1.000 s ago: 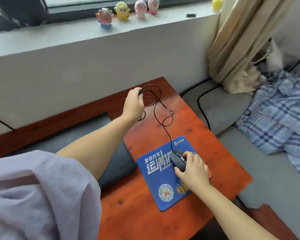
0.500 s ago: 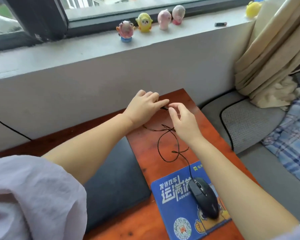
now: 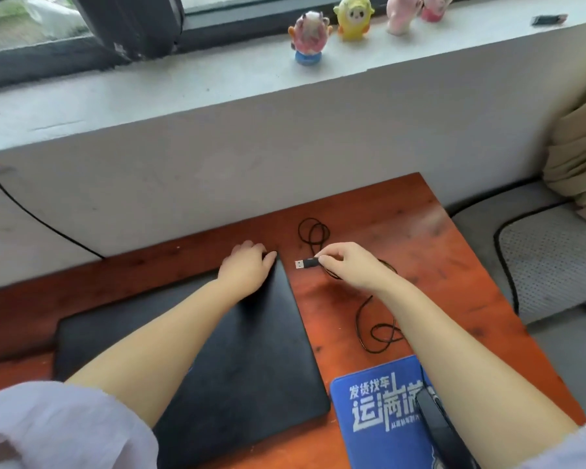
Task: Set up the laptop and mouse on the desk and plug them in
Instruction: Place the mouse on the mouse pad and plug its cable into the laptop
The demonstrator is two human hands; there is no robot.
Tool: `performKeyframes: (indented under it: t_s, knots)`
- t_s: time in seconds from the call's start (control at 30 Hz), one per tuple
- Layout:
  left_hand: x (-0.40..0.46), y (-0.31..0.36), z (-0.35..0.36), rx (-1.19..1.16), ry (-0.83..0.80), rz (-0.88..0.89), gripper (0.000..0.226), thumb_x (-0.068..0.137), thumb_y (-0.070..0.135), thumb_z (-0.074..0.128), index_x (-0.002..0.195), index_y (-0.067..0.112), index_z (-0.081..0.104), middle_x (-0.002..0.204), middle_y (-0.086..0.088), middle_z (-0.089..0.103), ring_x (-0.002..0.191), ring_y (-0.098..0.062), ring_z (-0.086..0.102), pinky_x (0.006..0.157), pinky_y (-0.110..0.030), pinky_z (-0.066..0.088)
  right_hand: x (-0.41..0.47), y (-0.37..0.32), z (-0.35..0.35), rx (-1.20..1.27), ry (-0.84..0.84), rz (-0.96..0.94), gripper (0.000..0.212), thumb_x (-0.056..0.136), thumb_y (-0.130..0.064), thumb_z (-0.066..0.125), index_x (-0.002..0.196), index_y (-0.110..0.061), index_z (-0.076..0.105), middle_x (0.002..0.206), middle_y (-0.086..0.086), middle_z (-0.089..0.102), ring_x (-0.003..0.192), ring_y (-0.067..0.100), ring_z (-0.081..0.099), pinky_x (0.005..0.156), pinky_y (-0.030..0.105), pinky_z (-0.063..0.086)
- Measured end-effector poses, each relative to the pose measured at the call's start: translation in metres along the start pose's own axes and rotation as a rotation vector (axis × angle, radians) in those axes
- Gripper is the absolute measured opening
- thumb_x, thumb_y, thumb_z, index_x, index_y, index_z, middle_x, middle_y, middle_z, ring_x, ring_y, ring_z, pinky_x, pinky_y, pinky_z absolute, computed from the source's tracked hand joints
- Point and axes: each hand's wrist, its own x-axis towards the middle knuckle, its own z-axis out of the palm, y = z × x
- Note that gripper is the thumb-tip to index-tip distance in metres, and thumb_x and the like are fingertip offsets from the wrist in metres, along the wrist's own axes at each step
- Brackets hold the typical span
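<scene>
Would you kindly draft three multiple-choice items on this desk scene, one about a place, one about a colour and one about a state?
1. Where does the left hand rest?
A. on the far right corner of the laptop
B. on the mouse pad
C. on the windowsill

2. What colour is the mouse pad?
A. green
B. blue
C. grey

3. What state is the USB plug in?
A. seated in the laptop
B. lying loose on the desk
C. pinched in the right hand, clear of the laptop

Answers:
1 A: the hand lies on the closed lid's far right corner.
2 B: the pad is blue with white lettering.
3 C: the fingers hold the plug's black body, with bare desk showing between its metal end and the laptop's edge.
</scene>
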Motion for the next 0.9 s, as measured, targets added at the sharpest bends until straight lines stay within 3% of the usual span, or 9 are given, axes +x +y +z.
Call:
performKeyframes:
  t_s: [0.13,0.27,0.33,0.4,0.47,0.63,0.77,0.9]
  knots:
    - [0.008,0.008,0.012,0.06,0.02,-0.072,0.056,0.09,0.058,0.036,0.118,0.013,0.055,0.12,-0.014,0.056,0.115,-0.034,0.049,0.093,-0.045,0.039,0.009,0.005,0.0,0.129,-0.013,0.006,0.015,0.077,-0.045,0.061,0.069,-0.034,0.069,0.052,-0.027,0.058,0.055,-0.003,0.049,0.065,0.024,0.038]
    - [0.014,0.008,0.011,0.044,0.023,-0.109,0.057,0.081,0.059,0.041,0.109,0.016,0.065,0.12,-0.011,0.058,0.114,-0.032,0.052,0.091,-0.04,0.04,0.011,0.01,-0.007,0.243,-0.127,-0.038,0.015,0.082,-0.04,0.061,0.077,-0.028,0.07,0.048,-0.019,0.052,0.044,-0.004,0.044,0.056,0.018,0.031]
    - [0.013,0.011,0.006,0.011,0.048,-0.087,0.044,0.074,0.056,0.041,0.076,0.019,0.065,0.101,-0.007,0.065,0.098,-0.031,0.058,0.077,-0.034,0.044,0.009,0.011,-0.012,0.334,-0.244,-0.065,0.016,0.087,-0.039,0.057,0.082,-0.028,0.068,0.058,-0.015,0.047,0.052,0.001,0.038,0.057,0.02,0.028]
    - [0.01,0.015,0.0,-0.033,0.082,-0.058,0.04,0.067,0.051,0.04,0.054,0.015,0.051,0.071,-0.001,0.062,0.075,-0.029,0.059,0.056,-0.027,0.036,0.007,0.013,-0.018,0.5,-0.377,-0.113,0.017,0.09,-0.035,0.053,0.088,-0.026,0.067,0.07,-0.009,0.05,0.064,0.008,0.039,0.06,0.023,0.03]
    - [0.007,0.019,-0.008,-0.062,0.069,-0.05,0.04,0.066,0.049,0.041,0.051,0.013,0.045,0.055,-0.001,0.054,0.061,-0.026,0.054,0.048,-0.025,0.028,0.004,0.014,-0.023,0.632,-0.474,-0.151,0.019,0.093,-0.031,0.049,0.092,-0.023,0.066,0.08,-0.01,0.056,0.073,0.007,0.045,0.068,0.026,0.032]
    - [-0.004,0.022,-0.029,-0.113,0.085,-0.027,0.034,0.068,0.045,0.043,0.05,0.016,0.037,0.046,0.0,0.043,0.047,-0.016,0.041,0.047,-0.026,0.027,-0.008,0.013,-0.028,0.769,-0.586,-0.207,0.024,0.095,-0.023,0.041,0.088,-0.021,0.064,0.083,-0.006,0.056,0.075,0.008,0.047,0.071,0.027,0.031]
    - [-0.015,0.018,-0.042,-0.141,0.217,0.014,0.03,0.068,0.041,0.04,0.054,0.017,0.03,0.046,0.0,0.029,0.047,-0.017,0.029,0.048,-0.028,0.027,-0.011,0.009,-0.03,0.683,-0.545,-0.203,0.025,0.098,-0.016,0.04,0.088,-0.014,0.062,0.073,-0.008,0.055,0.067,0.009,0.042,0.065,0.027,0.03]
    - [-0.022,0.013,-0.055,-0.194,0.296,0.039,0.028,0.071,0.039,0.04,0.057,0.015,0.033,0.051,-0.002,0.026,0.051,-0.017,0.025,0.049,-0.03,0.025,-0.016,-0.012,-0.023,0.372,-0.407,-0.179,0.023,0.095,-0.03,0.048,0.084,-0.02,0.065,0.052,-0.015,0.042,0.047,0.001,0.034,0.052,0.015,0.028]
